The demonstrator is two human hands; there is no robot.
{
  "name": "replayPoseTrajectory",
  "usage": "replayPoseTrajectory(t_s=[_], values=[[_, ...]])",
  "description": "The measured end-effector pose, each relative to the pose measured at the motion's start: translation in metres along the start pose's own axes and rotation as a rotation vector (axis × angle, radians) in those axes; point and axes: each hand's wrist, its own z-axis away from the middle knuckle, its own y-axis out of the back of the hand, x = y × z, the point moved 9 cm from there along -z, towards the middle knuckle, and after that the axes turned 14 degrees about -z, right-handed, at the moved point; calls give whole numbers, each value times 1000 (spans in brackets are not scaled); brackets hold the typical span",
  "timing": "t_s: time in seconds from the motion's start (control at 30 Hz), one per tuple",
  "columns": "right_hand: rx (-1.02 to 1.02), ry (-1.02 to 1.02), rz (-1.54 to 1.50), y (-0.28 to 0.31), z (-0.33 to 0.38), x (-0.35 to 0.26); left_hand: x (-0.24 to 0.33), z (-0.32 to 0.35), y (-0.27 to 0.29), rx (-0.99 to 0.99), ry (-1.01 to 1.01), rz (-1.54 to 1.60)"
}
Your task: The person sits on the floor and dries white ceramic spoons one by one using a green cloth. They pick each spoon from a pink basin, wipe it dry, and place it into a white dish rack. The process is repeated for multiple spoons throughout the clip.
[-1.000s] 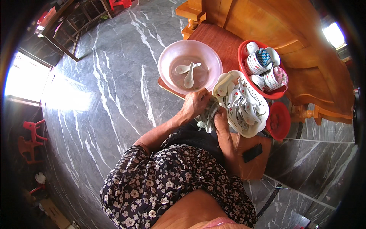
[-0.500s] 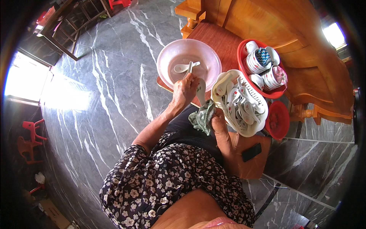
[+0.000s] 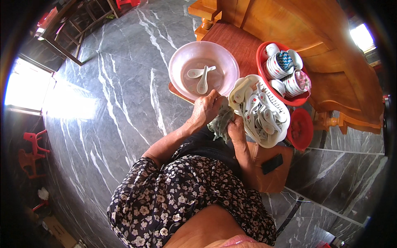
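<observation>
Has brought the held spoon [image 3: 223, 101], gripped in the left hand [image 3: 205, 109], from the pink basin's [image 3: 227, 53] near rim to the green cloth [image 3: 221, 124] clutched in the right hand [image 3: 237, 129], just nearer than that basin, with two crossed spoons [image 3: 202, 85] inside it and a spoon-filled white basket [image 3: 271, 144] to its right.

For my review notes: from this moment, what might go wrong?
The right hand is close beside a white basket heaped with spoons; a bump might spill some. The pink basin appears to overhang the bench edge, so a knock from the left hand could shift it. The phone near the right forearm might get brushed off the seat.
</observation>
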Motion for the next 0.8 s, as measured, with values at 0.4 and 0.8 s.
replayPoseTrajectory(t_s=[0.4, 0.8], values=[[19, 9, 55, 11, 0, -5, 13, 10, -6, -85, -2, 2], [18, -37, 27, 5, 8, -14, -16, -9, 24, 83, 97, -41]])
